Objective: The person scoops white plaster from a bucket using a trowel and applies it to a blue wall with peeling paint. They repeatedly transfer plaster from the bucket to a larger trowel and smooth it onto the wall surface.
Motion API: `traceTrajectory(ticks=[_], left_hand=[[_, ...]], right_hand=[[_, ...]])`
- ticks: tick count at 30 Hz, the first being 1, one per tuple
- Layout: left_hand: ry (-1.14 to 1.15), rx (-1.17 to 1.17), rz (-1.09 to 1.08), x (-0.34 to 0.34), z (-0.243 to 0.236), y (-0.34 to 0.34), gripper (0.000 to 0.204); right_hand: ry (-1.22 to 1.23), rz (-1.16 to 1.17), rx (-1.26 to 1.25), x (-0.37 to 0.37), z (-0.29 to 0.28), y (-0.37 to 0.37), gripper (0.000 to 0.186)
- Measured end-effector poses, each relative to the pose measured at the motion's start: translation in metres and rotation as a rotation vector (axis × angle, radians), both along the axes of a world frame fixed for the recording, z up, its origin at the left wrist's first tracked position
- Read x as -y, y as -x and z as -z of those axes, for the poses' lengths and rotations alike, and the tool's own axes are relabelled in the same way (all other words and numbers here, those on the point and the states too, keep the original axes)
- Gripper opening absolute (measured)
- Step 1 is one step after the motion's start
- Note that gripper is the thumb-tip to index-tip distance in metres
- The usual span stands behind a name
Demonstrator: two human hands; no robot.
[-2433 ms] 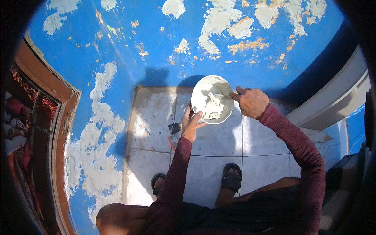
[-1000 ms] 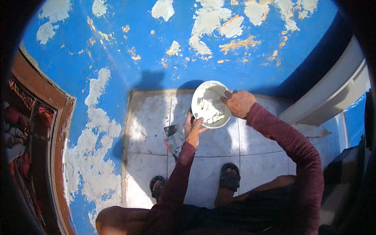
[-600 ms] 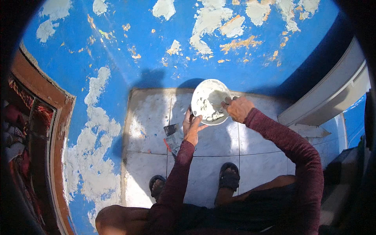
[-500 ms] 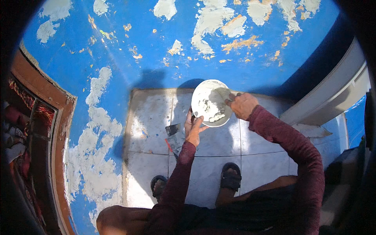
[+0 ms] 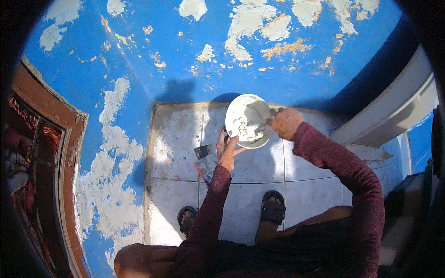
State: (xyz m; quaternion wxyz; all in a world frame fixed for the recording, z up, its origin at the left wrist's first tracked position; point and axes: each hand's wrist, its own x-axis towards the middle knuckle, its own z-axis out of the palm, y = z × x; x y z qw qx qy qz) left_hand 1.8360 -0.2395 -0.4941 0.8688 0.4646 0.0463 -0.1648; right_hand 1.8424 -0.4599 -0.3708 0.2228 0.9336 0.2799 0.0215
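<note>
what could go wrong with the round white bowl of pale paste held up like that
The round white bowl seems held mainly by the left hand, so it might tip and spill pale, lumpy paste onto the white tiled floor. The black left sandal could catch the flat, red-edged grey object lying beyond it.

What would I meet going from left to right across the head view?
Brown wooden frame, large pale wall patch, left sandal, left hand, white bowl, right hand, white panel.

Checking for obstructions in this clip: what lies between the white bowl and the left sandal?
In the head view, the person's left hand and maroon sleeve lie between the white bowl and left sandal.
</note>
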Motion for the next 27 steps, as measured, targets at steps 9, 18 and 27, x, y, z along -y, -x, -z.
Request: traceTrajectory(ticks=[9, 18, 27], left_hand=[[-0.017, 0.035, 0.053, -0.011, 0.010, -0.003, 0.075], [-0.047, 0.067, 0.061, -0.013, -0.003, 0.003, 0.073], [-0.035, 0.102, 0.050, -0.008, -0.009, -0.004, 0.071]], right_hand=[[0.002, 0.065, -0.101, -0.023, -0.024, -0.004, 0.013], [0.017, 0.147, -0.111, -0.035, -0.041, -0.005, 0.022], [0.162, -0.013, -0.075, -0.044, 0.015, 0.014, 0.026]])
